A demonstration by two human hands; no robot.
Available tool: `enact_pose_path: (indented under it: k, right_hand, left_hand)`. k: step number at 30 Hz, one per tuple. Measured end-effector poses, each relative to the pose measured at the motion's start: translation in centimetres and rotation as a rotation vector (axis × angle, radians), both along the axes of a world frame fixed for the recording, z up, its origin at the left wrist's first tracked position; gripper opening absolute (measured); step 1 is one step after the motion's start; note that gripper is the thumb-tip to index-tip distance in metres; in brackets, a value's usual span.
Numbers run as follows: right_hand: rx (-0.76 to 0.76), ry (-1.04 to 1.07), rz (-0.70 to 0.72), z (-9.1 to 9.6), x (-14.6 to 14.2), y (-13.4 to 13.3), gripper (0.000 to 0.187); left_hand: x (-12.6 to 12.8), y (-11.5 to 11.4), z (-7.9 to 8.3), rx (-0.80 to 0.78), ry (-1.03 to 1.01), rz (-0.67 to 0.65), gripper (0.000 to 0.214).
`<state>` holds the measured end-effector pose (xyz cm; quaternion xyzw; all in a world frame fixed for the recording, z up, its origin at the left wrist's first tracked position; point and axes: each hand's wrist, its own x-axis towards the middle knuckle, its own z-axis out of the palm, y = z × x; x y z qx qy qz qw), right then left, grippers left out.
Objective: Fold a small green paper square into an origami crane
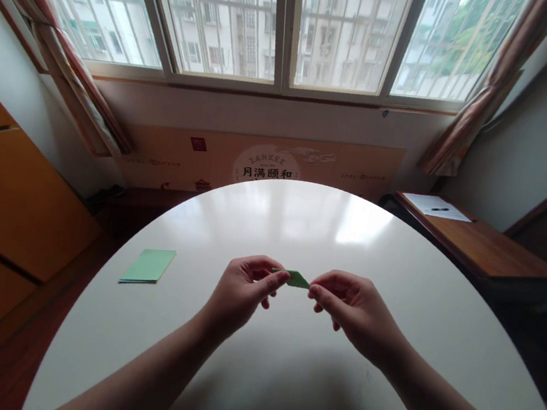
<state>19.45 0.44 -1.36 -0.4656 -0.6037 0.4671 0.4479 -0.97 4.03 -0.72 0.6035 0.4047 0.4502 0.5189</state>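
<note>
A small folded piece of green paper (298,279) is held above the round white table (272,218), between both hands. My left hand (242,291) pinches its left end with thumb and fingers closed. My right hand (351,306) pinches its right end the same way. Most of the paper is hidden by the fingertips. A stack of green paper sheets (148,265) lies flat on the table to the left, well apart from my left hand.
A wooden side desk (489,250) at the right carries a white sheet (435,207) with a pen. A printed cardboard panel (269,164) leans below the window. Wooden cabinets (2,196) stand at the left. Curtains hang at both window sides.
</note>
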Motion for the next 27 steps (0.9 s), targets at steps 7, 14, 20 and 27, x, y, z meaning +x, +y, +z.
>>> enact_pose_path:
  k: [7, 14, 20, 27]
  right_hand:
    - [-0.089, 0.16, 0.059, -0.2, -0.2, 0.2, 0.031]
    - [-0.152, 0.125, 0.076, -0.9, -0.7, 0.1, 0.029]
    - [-0.228, 0.294, -0.003, -0.7, -1.1, 0.1, 0.035]
    - [-0.175, 0.243, 0.034, -2.0, -1.2, 0.7, 0.033]
  left_hand:
    - [0.3, -0.2, -0.1, -0.062, 0.037, -0.125, 0.028]
    - [0.5, -0.2, -0.4, -0.092, 0.061, -0.173, 0.031]
    - [0.8, -0.3, -0.3, -0.119, 0.096, -0.172, 0.031]
    - [0.9, -0.2, -1.2, -0.138, 0.123, -0.158, 0.025]
